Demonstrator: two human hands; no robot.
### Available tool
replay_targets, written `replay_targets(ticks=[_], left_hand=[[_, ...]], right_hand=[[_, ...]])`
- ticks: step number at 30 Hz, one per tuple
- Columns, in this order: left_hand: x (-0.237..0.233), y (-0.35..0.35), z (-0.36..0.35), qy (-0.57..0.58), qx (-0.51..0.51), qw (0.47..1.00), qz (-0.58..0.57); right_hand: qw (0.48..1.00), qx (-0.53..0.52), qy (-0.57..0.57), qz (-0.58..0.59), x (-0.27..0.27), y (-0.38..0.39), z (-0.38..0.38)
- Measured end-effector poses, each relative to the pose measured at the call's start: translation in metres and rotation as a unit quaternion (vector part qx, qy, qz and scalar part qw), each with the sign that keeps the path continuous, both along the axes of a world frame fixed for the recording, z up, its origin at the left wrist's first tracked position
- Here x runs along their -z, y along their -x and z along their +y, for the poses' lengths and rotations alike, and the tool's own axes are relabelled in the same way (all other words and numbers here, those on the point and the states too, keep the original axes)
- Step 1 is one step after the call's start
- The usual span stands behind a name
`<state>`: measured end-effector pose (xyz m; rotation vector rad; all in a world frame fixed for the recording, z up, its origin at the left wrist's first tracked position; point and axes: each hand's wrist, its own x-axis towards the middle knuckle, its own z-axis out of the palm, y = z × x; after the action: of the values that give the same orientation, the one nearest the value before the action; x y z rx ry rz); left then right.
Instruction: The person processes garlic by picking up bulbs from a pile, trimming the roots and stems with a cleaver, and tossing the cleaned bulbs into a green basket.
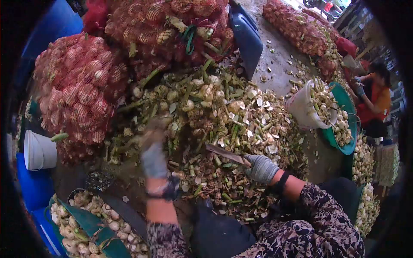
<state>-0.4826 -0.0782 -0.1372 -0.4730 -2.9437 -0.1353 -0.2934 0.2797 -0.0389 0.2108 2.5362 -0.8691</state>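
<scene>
My right hand (pixel 261 168), in a grey glove, is closed around the handle of a knife (pixel 226 153) whose blade points left over the heap. My left hand (pixel 154 159), also gloved, is smeared by motion to the left of the knife. A brownish blur lies at its fingers, and I cannot make out whether it is a held bulb or the soiled glove tips. Below and beyond both hands spreads a heap of garlic bulbs (pixel 189 104) with stalks, mixed with cut stems and pale trimmings (pixel 262 124).
Red mesh sacks of garlic (pixel 81 86) stand at the back and left. A white bucket (pixel 41 150) sits at the left, and trimmed bulbs fill a green container (pixel 92 225) at the lower left. At the right are a stem-filled white pail (pixel 301 105), a green basin (pixel 344 96) and another person (pixel 376 101).
</scene>
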Motion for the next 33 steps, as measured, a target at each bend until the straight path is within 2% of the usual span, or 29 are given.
replay_targets(ticks=[1, 2, 4, 5, 6, 7, 8, 9, 11, 12, 13, 15, 16, 17, 19, 20, 21, 22, 23, 24, 25, 27, 28, 29, 31, 32, 33], left_hand=[[0.017, 0.015, 0.021, -0.003, -0.001, 1.0, 0.001], [0.02, 0.039, 0.064, -0.089, -0.017, 0.994, -0.058], [0.013, 0.08, 0.142, -0.259, -0.043, 0.949, -0.173], [0.0, 0.084, 0.158, -0.262, -0.042, 0.948, -0.174], [-0.026, 0.085, 0.169, -0.247, -0.053, 0.957, -0.141], [-0.04, 0.088, 0.175, -0.23, -0.064, 0.965, -0.109], [-0.023, 0.101, 0.172, -0.314, -0.063, 0.931, -0.174], [-0.004, 0.103, 0.162, -0.313, -0.064, 0.931, -0.175], [0.026, 0.093, 0.138, -0.413, 0.057, 0.899, -0.134], [0.038, 0.082, 0.129, -0.606, 0.09, 0.752, -0.244], [0.038, 0.07, 0.127, -0.601, 0.086, 0.754, -0.249], [0.031, 0.04, 0.138, -0.631, 0.041, 0.736, -0.241], [0.014, 0.029, 0.137, -0.542, 0.039, 0.818, -0.19], [-0.017, 0.024, 0.141, -0.544, 0.035, 0.818, -0.184], [-0.077, 0.028, 0.152, -0.386, -0.073, 0.853, -0.342], [-0.002, 0.044, 0.153, -0.395, -0.035, 0.895, -0.205], [0.018, 0.054, 0.16, -0.399, -0.033, 0.894, -0.202], [0.027, 0.065, 0.169, -0.395, -0.07, 0.888, -0.223], [0.045, 0.076, 0.18, -0.389, -0.107, 0.881, -0.248], [0.089, 0.092, 0.195, -0.413, -0.173, 0.865, -0.228], [0.099, 0.102, 0.2, -0.415, -0.17, 0.863, -0.232], [0.109, 0.114, 0.205, -0.237, -0.132, 0.938, -0.216], [-0.011, 0.082, 0.2, -0.346, -0.221, 0.86, -0.305], [0.006, 0.088, 0.197, -0.347, -0.218, 0.859, -0.307], [0.054, 0.106, 0.183, -0.581, -0.106, 0.705, -0.393], [-0.023, 0.067, 0.177, -0.616, -0.187, 0.67, -0.369], [-0.021, 0.05, 0.164, -0.615, -0.186, 0.671, -0.37]], right_hand=[[0.999, 0.028, 0.014, -0.012, -0.001, 0.0, 0.004], [0.999, 0.017, 0.013, 0.039, 0.01, -0.003, 0.013], [0.998, 0.054, 0.031, 0.013, -0.001, 0.004, 0.016], [0.994, 0.092, 0.054, -0.013, -0.006, 0.005, 0.018], [0.996, 0.072, 0.045, 0.04, 0.009, 0.006, 0.023], [0.996, 0.072, 0.043, 0.039, 0.005, 0.008, 0.024], [0.994, 0.092, 0.049, 0.031, -0.004, 0.012, 0.021], [0.992, 0.112, 0.055, 0.022, -0.013, 0.017, 0.018], [0.992, 0.107, 0.053, 0.027, -0.022, 0.024, 0.015], [0.993, 0.078, 0.04, 0.077, -0.012, 0.023, 0.017], [0.991, 0.047, 0.026, 0.124, -0.006, 0.022, 0.016], [0.996, 0.031, 0.035, 0.077, -0.014, 0.028, 0.002], [0.993, 0.034, 0.052, 0.098, -0.012, 0.029, -0.004], [0.99, 0.038, 0.069, 0.119, -0.008, 0.028, -0.008], [0.993, 0.043, 0.053, 0.094, 0.005, 0.023, -0.013], [0.993, 0.06, 0.067, 0.082, 0.001, 0.022, -0.017], [0.991, 0.078, 0.081, 0.071, -0.002, 0.02, -0.02], [0.988, 0.071, 0.089, 0.105, 0.022, 0.014, -0.012], [0.988, 0.074, 0.085, 0.106, 0.015, 0.014, -0.012], [0.986, 0.099, 0.094, 0.091, 0.0, 0.014, -0.012], [0.984, 0.124, 0.103, 0.074, -0.008, 0.014, -0.012], [0.98, 0.153, 0.121, 0.048, -0.008, 0.011, -0.007], [0.981, 0.156, 0.107, 0.042, -0.012, 0.011, -0.006], [0.982, 0.158, 0.094, 0.035, -0.019, 0.011, -0.005], [0.978, 0.175, 0.114, 0.015, -0.02, 0.011, -0.004], [0.986, 0.13, 0.068, 0.078, -0.004, 0.008, 0.001], [0.986, 0.088, 0.023, 0.141, 0.006, 0.005, 0.003]])
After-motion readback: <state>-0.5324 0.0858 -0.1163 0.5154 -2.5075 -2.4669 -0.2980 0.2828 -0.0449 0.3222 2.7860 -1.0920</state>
